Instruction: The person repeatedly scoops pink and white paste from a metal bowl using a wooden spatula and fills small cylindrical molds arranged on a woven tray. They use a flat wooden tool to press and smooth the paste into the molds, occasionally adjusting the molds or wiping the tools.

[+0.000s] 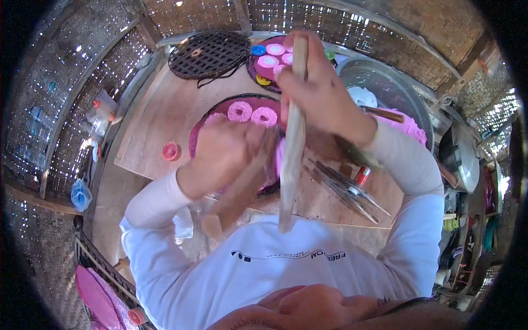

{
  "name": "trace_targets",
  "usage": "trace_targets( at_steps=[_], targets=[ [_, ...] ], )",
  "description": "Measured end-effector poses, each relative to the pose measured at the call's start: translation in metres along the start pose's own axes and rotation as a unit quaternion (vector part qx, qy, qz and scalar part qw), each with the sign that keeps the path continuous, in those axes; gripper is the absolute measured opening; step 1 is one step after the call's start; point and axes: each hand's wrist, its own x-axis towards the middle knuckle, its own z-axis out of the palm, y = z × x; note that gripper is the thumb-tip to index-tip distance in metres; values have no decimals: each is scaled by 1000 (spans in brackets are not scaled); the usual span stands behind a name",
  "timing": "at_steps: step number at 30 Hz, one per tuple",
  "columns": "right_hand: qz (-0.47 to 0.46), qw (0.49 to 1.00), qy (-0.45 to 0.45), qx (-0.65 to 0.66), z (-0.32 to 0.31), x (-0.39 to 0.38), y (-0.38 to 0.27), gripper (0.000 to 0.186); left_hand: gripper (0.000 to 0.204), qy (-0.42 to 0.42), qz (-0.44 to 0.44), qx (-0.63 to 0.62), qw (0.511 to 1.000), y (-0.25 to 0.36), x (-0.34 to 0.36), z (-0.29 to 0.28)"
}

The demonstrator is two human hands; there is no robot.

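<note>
My right hand (324,91) is wrapped round the upper part of a long pale wooden stick (293,148), whose lower end points toward my chest. In my closed left hand (223,148), smeared by motion, is a second, browner wooden stick (239,190), slanting down and to the left. Both hands are over a round tray (197,135) with a magenta lining. Pink ring-shaped pieces (240,111) with a crumbly surface lie in its far part. Something smooth and pink (280,157) shows beside the pale stick; my hands hide much of the tray.
A dark lattice tray (209,54) and another tray of pink rings (269,60) stand farther back. At the right is a big basin (421,91) with pink dough-like stuff (404,126). Dark thin tools (346,190) and a red cap (171,151) lie on the wooden board (148,118).
</note>
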Motion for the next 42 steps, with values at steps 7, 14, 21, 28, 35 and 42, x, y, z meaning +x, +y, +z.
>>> trace_targets(
  at_steps=[7, 14, 21, 28, 35, 42],
  targets=[
    [-233, 955, -84, -164, -5, -61, -27, 44, 40, -149, -2, -247, 958, 10, 4, -14],
    [-213, 954, 120, -171, -84, -117, -57, 34, 32, -158, -44, -356, 920, -14, -8, 6],
    [-282, 795, 428, 325, -160, -78, 11, 23, 30, -67, -73, -865, 492, 47, 23, 75],
    [-63, 942, 320, -82, -110, -108, 63, 24, 32, 490, -111, -523, 688, 39, 73, 67],
    [258, 502, 98, -819, -250, -205, 37, 16, 39, 534, -81, -221, 812, 1, 78, 52],
    [251, 489, -85, -831, -291, -203, 13, 10, 39, 462, -41, -179, 868, -4, 98, 58]
  ],
)
